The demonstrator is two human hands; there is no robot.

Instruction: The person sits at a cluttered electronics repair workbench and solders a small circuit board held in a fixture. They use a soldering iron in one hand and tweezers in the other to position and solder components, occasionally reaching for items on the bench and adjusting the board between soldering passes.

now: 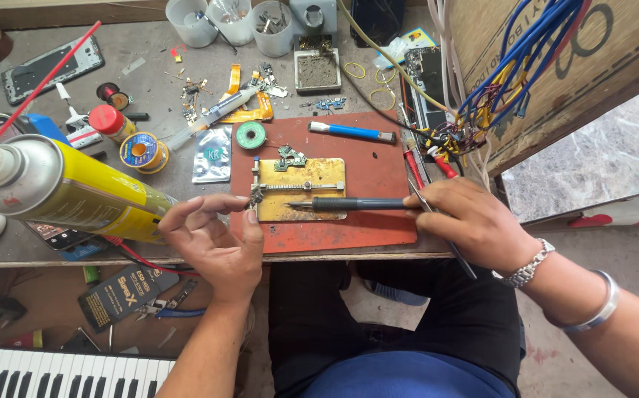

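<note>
Both hands are busy over the red mat point(364, 166) on the desk point(150, 66). Right hand point(474, 221) is closed around the back end of a soldering iron point(349, 204). It also has thin metal tweezers point(437, 225) tucked between its fingers. That iron lies flat and goes sideways, from right to left. Its pointy tip points left, and it sits over the lower part of the gold holder plate point(301, 188), near the left thumb. Left hand point(213, 239) is half curled, with the fingers bent and a little apart. Its thumb tip presses on the left edge of the gold plate, next to a small metal clamp point(256, 193). A big yellow spray can point(61, 188) lies on its side just left of that hand. A small green roll point(250, 135) sits above the plate.
</note>
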